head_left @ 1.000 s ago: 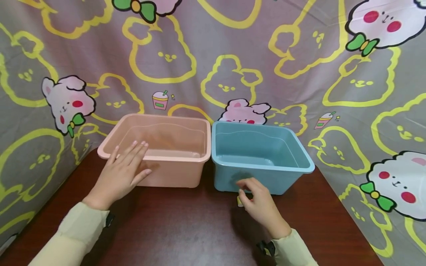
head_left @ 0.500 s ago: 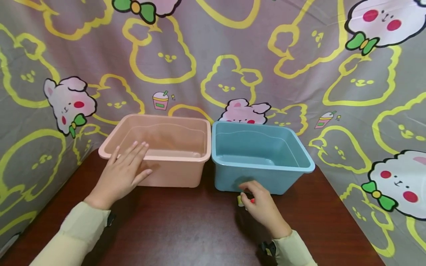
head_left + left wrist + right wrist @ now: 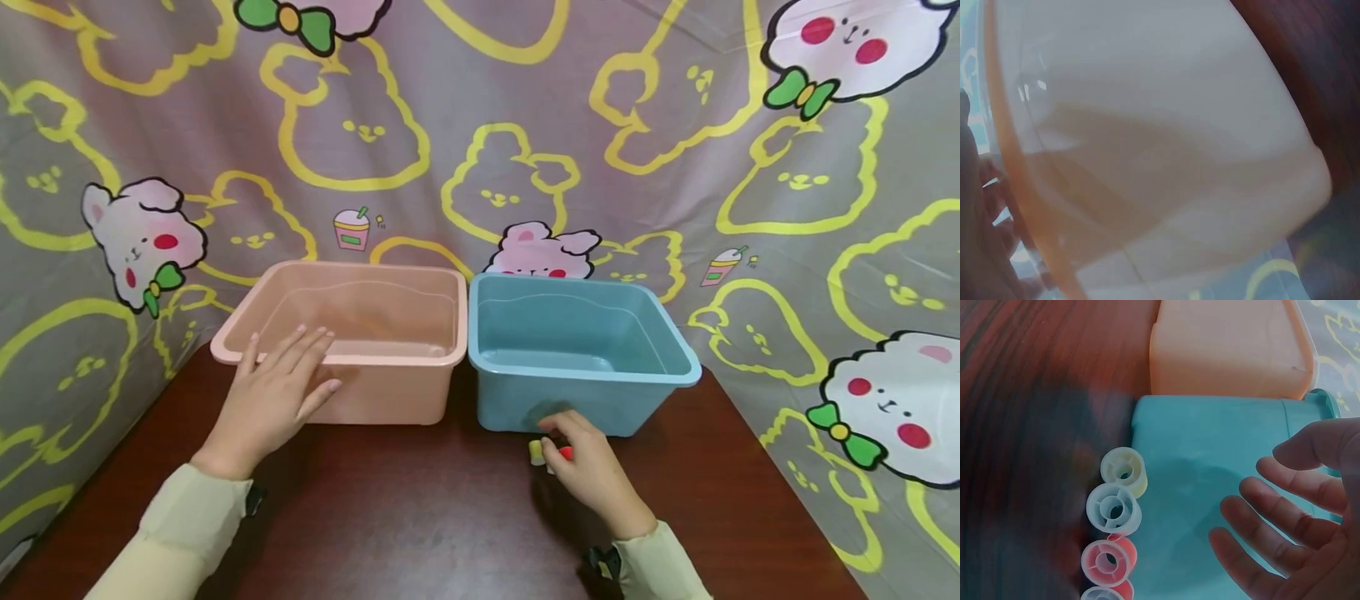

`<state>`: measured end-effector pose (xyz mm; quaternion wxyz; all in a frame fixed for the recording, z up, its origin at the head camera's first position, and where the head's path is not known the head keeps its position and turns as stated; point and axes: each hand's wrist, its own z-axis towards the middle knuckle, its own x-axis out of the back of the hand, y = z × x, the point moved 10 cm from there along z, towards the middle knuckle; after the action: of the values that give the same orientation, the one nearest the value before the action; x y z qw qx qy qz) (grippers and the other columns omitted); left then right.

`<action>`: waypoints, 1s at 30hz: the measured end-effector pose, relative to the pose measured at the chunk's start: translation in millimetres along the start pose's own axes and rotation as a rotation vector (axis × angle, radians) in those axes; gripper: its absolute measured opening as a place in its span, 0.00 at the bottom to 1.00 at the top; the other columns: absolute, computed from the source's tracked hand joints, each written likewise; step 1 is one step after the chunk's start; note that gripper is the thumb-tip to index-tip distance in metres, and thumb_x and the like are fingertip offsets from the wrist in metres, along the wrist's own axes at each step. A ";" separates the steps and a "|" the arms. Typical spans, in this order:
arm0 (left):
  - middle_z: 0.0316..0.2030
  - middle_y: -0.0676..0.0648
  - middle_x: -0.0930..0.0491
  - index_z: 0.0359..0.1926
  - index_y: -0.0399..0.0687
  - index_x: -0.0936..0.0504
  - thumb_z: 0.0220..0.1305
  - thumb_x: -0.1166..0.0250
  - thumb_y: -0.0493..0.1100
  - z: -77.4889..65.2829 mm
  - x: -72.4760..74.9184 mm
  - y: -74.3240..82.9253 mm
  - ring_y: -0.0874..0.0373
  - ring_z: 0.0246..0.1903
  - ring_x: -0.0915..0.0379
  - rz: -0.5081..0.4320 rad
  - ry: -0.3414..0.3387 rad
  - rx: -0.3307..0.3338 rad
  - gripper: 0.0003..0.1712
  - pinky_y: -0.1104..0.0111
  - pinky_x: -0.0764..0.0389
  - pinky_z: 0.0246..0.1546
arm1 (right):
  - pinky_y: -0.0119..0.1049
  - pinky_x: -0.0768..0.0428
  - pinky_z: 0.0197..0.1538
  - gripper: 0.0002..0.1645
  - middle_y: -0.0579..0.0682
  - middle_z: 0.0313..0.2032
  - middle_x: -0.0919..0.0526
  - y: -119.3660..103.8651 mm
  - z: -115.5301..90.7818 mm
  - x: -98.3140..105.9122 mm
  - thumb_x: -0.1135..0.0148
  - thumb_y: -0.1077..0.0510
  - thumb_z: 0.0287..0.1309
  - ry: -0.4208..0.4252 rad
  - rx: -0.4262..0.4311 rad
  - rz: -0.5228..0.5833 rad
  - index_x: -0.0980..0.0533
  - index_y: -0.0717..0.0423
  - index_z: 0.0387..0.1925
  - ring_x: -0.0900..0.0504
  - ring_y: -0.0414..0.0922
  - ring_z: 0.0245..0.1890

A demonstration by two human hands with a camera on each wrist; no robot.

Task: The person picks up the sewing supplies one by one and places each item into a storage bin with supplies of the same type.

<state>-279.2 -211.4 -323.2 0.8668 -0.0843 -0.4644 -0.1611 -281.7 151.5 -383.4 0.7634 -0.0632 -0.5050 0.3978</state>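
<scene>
Right now, small spools (image 3: 1104, 505), yellow, white and red among them, stand in a row on the table (image 3: 390, 517), just in front of the blue tub (image 3: 570, 408). Before that same tub, the right hand (image 3: 588, 460) hovers by the spools, fingers loosely bent, thumb apart, gripping nothing. Left of the blue tub, the left hand (image 3: 272, 396) holds nothing, its fingers straight at the pink tub (image 3: 386, 393); contact there I cannot tell.
</scene>
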 end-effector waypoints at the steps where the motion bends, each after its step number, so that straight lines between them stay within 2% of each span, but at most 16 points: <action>1: 0.70 0.37 0.31 0.72 0.42 0.32 0.67 0.35 0.56 1.2 1.8 4.1 0.39 0.71 0.40 -0.003 0.018 -0.010 0.39 0.37 0.61 0.73 | 0.38 0.17 0.42 0.10 0.45 0.41 0.17 0.7 -0.1 -0.2 0.34 0.68 0.58 -0.001 -0.002 0.001 0.17 0.57 0.42 0.18 0.43 0.40; 3: 0.70 0.38 0.31 0.72 0.41 0.31 0.69 0.39 0.59 4.0 5.7 14.1 0.40 0.71 0.39 -0.015 0.058 -0.029 0.38 0.36 0.59 0.73 | 0.38 0.17 0.42 0.10 0.46 0.40 0.18 2.6 -0.2 -1.1 0.33 0.68 0.58 -0.005 -0.005 -0.004 0.17 0.57 0.42 0.18 0.43 0.40; 5: 0.70 0.38 0.30 0.71 0.42 0.30 0.74 0.47 0.64 7.5 9.5 25.1 0.40 0.71 0.39 -0.032 0.097 -0.046 0.39 0.36 0.57 0.73 | 0.38 0.17 0.42 0.10 0.46 0.40 0.18 3.8 -0.2 -1.8 0.33 0.68 0.58 -0.008 -0.004 -0.010 0.17 0.58 0.42 0.18 0.42 0.40; 8: 0.70 0.39 0.31 0.71 0.41 0.30 0.76 0.63 0.71 13.6 14.7 43.3 0.40 0.71 0.39 -0.058 0.145 -0.067 0.45 0.36 0.54 0.72 | 0.38 0.17 0.42 0.10 0.46 0.40 0.18 5.9 -0.3 -2.8 0.32 0.68 0.57 -0.013 -0.005 -0.018 0.17 0.58 0.42 0.18 0.42 0.40; 10: 0.70 0.39 0.31 0.72 0.41 0.31 0.75 0.69 0.73 18.3 16.6 56.7 0.41 0.71 0.39 -0.068 0.161 -0.083 0.48 0.37 0.53 0.72 | 0.38 0.17 0.42 0.10 0.46 0.40 0.18 7.1 -0.3 -2.9 0.32 0.68 0.57 -0.014 -0.004 -0.019 0.17 0.58 0.42 0.18 0.43 0.40; 18: 0.72 0.40 0.34 0.74 0.41 0.34 0.77 0.71 0.70 37.6 16.8 108.5 0.43 0.72 0.39 -0.099 0.165 -0.156 0.46 0.39 0.49 0.72 | 0.41 0.16 0.40 0.11 0.53 0.40 0.17 13.8 -0.5 -4.1 0.30 0.69 0.55 -0.018 -0.019 -0.004 0.17 0.60 0.42 0.18 0.48 0.39; 25: 0.75 0.42 0.37 0.76 0.42 0.36 0.77 0.72 0.70 49.6 6.6 140.4 0.47 0.75 0.44 -0.117 0.121 -0.200 0.46 0.41 0.50 0.74 | 0.45 0.18 0.45 0.14 0.49 0.43 0.17 21.5 0.8 -18.0 0.30 0.67 0.56 -0.082 -0.082 -0.030 0.17 0.57 0.45 0.18 0.49 0.45; 27: 0.75 0.42 0.38 0.76 0.42 0.38 0.78 0.66 0.69 53.4 1.7 148.2 0.48 0.75 0.45 -0.125 0.104 -0.209 0.44 0.42 0.52 0.75 | 0.46 0.18 0.46 0.14 0.50 0.44 0.17 23.9 1.2 -21.7 0.30 0.66 0.56 -0.103 -0.097 -0.032 0.17 0.57 0.46 0.18 0.50 0.45; 30: 0.76 0.43 0.39 0.77 0.43 0.40 0.77 0.52 0.65 60.0 -6.4 158.3 0.49 0.77 0.48 -0.141 0.071 -0.217 0.41 0.44 0.57 0.76 | 0.45 0.19 0.44 0.15 0.52 0.45 0.17 26.9 1.5 -24.9 0.30 0.66 0.56 -0.121 -0.108 -0.036 0.17 0.59 0.47 0.18 0.50 0.42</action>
<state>-272.6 -44.4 -294.7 0.8549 -0.1389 -0.4182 -0.2738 -301.8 152.5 -414.0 0.7341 -0.0711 -0.5717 0.3595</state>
